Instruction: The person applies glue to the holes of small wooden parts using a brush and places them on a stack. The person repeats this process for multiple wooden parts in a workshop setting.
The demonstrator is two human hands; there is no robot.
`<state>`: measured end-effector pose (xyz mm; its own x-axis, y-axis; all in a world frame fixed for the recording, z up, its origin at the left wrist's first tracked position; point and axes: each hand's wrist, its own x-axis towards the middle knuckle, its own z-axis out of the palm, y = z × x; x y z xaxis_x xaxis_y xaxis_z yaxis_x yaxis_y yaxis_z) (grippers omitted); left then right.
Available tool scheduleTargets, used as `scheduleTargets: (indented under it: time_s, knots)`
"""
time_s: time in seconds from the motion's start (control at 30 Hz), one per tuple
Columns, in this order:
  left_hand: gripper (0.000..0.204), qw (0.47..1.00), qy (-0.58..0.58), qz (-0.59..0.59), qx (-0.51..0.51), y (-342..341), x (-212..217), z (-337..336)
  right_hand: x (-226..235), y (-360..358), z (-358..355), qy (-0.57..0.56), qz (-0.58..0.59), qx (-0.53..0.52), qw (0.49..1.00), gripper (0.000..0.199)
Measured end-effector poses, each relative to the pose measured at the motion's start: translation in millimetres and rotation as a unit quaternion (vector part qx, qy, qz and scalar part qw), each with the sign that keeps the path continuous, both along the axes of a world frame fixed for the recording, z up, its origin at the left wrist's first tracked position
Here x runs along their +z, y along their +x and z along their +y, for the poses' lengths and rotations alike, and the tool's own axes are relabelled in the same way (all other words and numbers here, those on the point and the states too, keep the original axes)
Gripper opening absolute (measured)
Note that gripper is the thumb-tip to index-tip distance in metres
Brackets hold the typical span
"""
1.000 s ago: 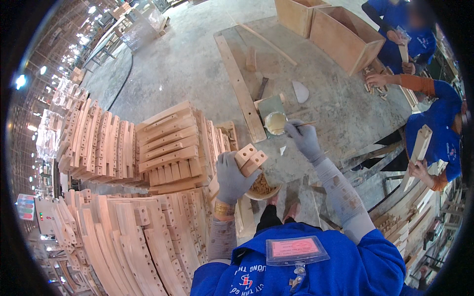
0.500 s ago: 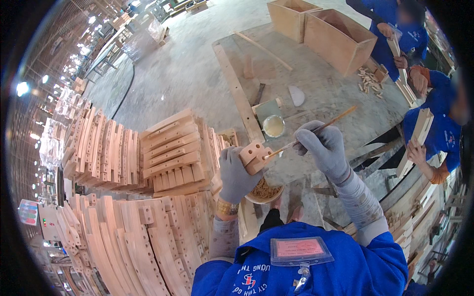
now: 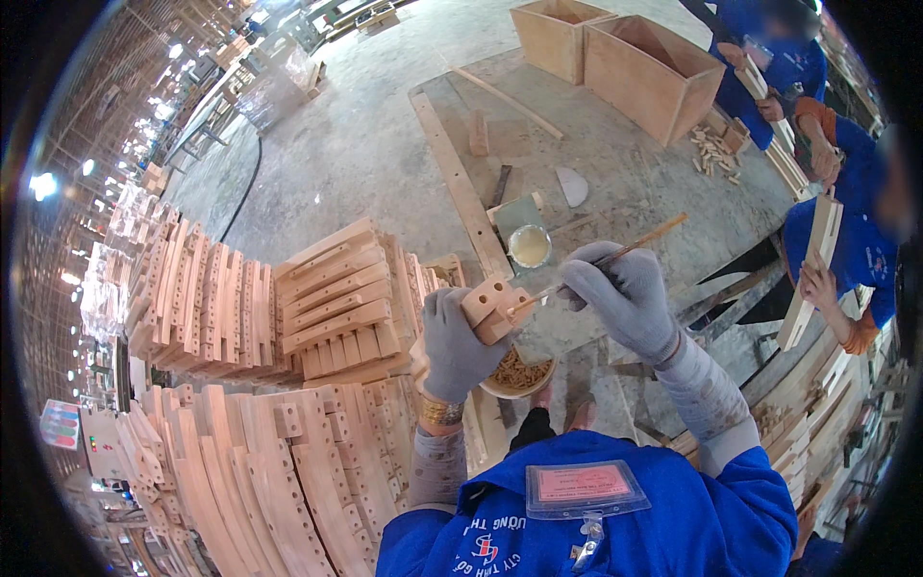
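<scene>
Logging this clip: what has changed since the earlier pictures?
The right hand has moved right and nearer, away from the cup, bringing the tip of the thin stick to the drilled ends of the wooden pieces. Nothing was taken or let go; the left hand still holds them, the cup stayed put.

On the surface (image 3: 625, 183), the cup (image 3: 530, 246) stands right of the board (image 3: 459, 183), beyond the blocks (image 3: 493, 310). Stacks (image 3: 336, 298) lie left; boxes (image 3: 639, 87) stand far back, rightward.

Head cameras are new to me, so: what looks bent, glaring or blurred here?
Head view: stacked wooden pieces look bowed, perhaps by the lens; also head view: a bright light glares at far left, a co-worker's head is blurred, the right hand and thin stick look clearer.
</scene>
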<state>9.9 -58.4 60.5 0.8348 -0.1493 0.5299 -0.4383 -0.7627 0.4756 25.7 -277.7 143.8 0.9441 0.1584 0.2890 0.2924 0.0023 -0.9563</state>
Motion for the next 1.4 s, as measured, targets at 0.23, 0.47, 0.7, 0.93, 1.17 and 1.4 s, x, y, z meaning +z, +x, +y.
scheduleTargets:
  time_s: [0.23,0.47,0.7,0.93,1.17,1.4]
  knots:
    - [0.062,1.0,-0.001,-0.023,-0.002,0,2,2,11,-1,-6,0.096,0.113,-0.023,0.989,0.02]
    - [0.065,1.0,-0.005,-0.028,-0.004,-2,8,2,10,6,-10,0.061,0.086,-0.031,0.994,0.019]
    - [0.065,1.0,-0.012,-0.022,-0.005,-3,13,-1,7,9,-5,-0.01,0.024,-0.002,1.0,0.021]
    - [0.061,0.999,-0.009,-0.03,-0.012,-3,14,0,13,8,-4,-0.043,-0.004,-0.011,0.999,0.021]
    - [0.064,0.999,-0.041,-0.004,0.01,-8,21,2,24,0,-13,0.054,0.064,-0.054,0.995,0.02]
    - [0.065,0.919,-0.389,0.043,-0.042,-17,63,11,3,9,-46,0.139,0.002,-0.161,0.977,0.023]
